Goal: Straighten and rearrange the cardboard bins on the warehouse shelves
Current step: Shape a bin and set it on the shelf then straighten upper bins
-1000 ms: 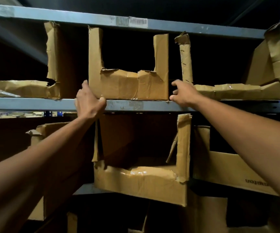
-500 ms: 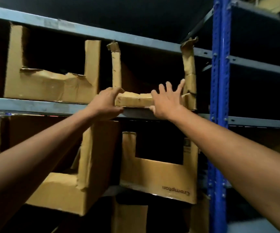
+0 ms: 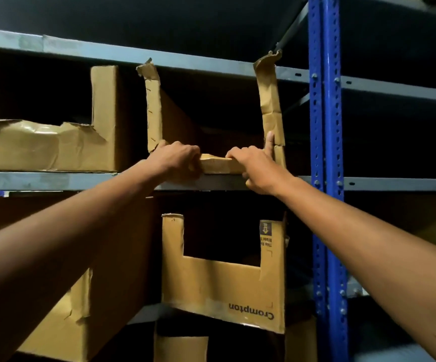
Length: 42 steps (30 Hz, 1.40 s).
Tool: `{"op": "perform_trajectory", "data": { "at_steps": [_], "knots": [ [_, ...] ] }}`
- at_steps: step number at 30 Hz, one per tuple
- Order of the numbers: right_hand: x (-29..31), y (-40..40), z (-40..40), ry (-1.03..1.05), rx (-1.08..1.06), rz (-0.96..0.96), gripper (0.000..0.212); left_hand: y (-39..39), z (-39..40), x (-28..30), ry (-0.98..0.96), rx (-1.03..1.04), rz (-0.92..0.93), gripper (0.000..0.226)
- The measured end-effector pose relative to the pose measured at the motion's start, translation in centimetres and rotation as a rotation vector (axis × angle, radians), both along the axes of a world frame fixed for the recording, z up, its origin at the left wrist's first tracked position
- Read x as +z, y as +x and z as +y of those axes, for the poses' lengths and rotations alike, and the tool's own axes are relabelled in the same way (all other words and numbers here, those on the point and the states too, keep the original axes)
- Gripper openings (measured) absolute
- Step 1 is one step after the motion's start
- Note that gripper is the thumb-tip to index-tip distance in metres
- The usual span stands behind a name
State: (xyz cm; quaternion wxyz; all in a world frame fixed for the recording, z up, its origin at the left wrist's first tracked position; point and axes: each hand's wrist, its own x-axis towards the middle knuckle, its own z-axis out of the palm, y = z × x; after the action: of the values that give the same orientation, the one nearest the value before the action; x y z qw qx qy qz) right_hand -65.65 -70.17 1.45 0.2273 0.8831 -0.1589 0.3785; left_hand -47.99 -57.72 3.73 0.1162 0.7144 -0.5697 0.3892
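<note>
- Head view: left hand (image 3: 179, 159) grips the torn bin (image 3: 218, 163) by its low front lip, fingers curled over, left of centre.
- Right hand (image 3: 257, 167) grips the same lip nearer the blue upright (image 3: 326, 178), index finger straight up.
- Lip runs sideways between both, so probably an even shove back.

Count, head view: cardboard bins, five in sight: two on the upper shelf (image 3: 54, 180), a wide one (image 3: 47, 142) and a torn one (image 3: 216, 164); two below, a plain one (image 3: 81, 317) and a "Crompton" one (image 3: 222, 288); one partly visible lowest (image 3: 180, 348). Hands: two, left (image 3: 177, 159), right (image 3: 256, 165). Blue uprights (image 3: 326, 178): two.
</note>
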Motion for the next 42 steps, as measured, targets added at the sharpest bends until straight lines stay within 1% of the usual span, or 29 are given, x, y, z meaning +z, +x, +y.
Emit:
{"op": "perform_trajectory", "data": {
  "at_steps": [2, 4, 5, 6, 7, 8, 9, 10, 11, 12, 13, 14, 15, 17, 19, 21, 23, 25, 26, 31, 38, 42],
  "knots": [
    [0.3, -0.8, -1.0, 0.094, 0.072, -0.015, 0.054, -0.5, -0.7, -0.2, -0.063, -0.041, -0.003, 0.035],
    [0.2, -1.9, -2.2, 0.142, 0.138, -0.044, 0.053, -1.2, -1.5, -1.1, -0.139, -0.033, -0.077, 0.047],
    [0.0, -2.4, -3.0, 0.135, 0.192, -0.104, 0.053, -1.1, -2.0, -1.8, -0.222, -0.04, -0.125, 0.055],
    [-0.1, -2.9, -3.8, 0.099, 0.246, -0.203, 0.053, -1.1, -2.3, -2.3, -0.336, -0.042, -0.167, 0.066],
    [-0.4, -3.2, -4.4, 0.043, 0.281, -0.347, 0.054, -0.9, -2.4, -2.7, -0.455, -0.039, -0.192, 0.077],
    [-0.5, -3.4, -4.8, -0.007, 0.298, -0.518, 0.054, -0.4, -2.2, -2.9, -0.564, -0.028, -0.199, 0.088],
    [-0.6, -3.6, -5.2, 0.006, 0.305, -0.667, 0.056, 0.1, -2.0, -3.1, -0.658, -0.023, -0.168, 0.097],
    [-0.5, -3.8, -5.4, 0.113, 0.313, -0.756, 0.06, 0.8, -1.8, -3.1, -0.718, -0.034, -0.083, 0.105],
    [-0.3, -3.9, -5.7, 0.313, 0.321, -0.776, 0.064, 1.4, -1.6, -3.0, -0.737, -0.064, 0.051, 0.112],
    [0.1, -3.9, -6.2, 0.55, 0.303, -0.735, 0.069, 1.7, -1.5, -2.8, -0.715, -0.128, 0.225, 0.117],
    [0.4, -3.9, -7.0, 0.749, 0.244, -0.647, 0.072, 2.1, -1.6, -2.6, -0.671, -0.214, 0.392, 0.119],
    [0.4, -4.0, -7.8, 0.866, 0.162, -0.528, 0.075, 2.4, -1.7, -2.6, -0.621, -0.284, 0.508, 0.118],
    [0.3, -4.1, -8.5, 0.908, 0.091, -0.413, 0.079, 2.7, -2.0, -2.8, -0.576, -0.303, 0.562, 0.117],
    [-0.4, -3.9, -10.0, 0.851, 0.019, -0.252, 0.082, 3.7, -2.3, -3.6, -0.528, -0.238, 0.612, 0.113],
    [-1.0, -3.5, -11.4, 0.765, -0.008, -0.185, 0.077, 4.5, -2.9, -4.6, -0.546, -0.125, 0.613, 0.098],
    [-1.1, -3.2, -12.8, 0.746, -0.003, -0.175, 0.076, 4.9, -3.8, -5.3, -0.576, -0.048, 0.544, 0.079],
    [-1.0, -3.1, -14.2, 0.786, 0.024, -0.182, 0.083, 5.1, -4.3, -5.5, -0.604, -0.039, 0.498, 0.061],
    [-1.0, -2.7, -15.2, 0.79, 0.031, -0.192, 0.092, 5.3, -4.4, -5.5, -0.629, -0.058, 0.454, 0.049],
    [-1.0, -2.4, -15.6, 0.773, 0.022, -0.202, 0.093, 5.5, -4.3, -5.6, -0.632, -0.072, 0.438, 0.046],
    [-1.1, -1.5, -16.2, 0.648, -0.03, -0.262, 0.076, 5.4, -4.2, -6.1, -0.653, -0.14, 0.451, 0.037],
    [-1.2, -1.0, -16.1, 0.614, -0.057, -0.31, 0.063, 5.1, -4.2, -6.4, -0.709, -0.156, 0.47, 0.03],
    [-1.1, -0.8, -15.6, 0.639, -0.066, -0.327, 0.056, 4.9, -4.0, -6.3, -0.731, -0.154, 0.487, 0.031]
  ]
}}
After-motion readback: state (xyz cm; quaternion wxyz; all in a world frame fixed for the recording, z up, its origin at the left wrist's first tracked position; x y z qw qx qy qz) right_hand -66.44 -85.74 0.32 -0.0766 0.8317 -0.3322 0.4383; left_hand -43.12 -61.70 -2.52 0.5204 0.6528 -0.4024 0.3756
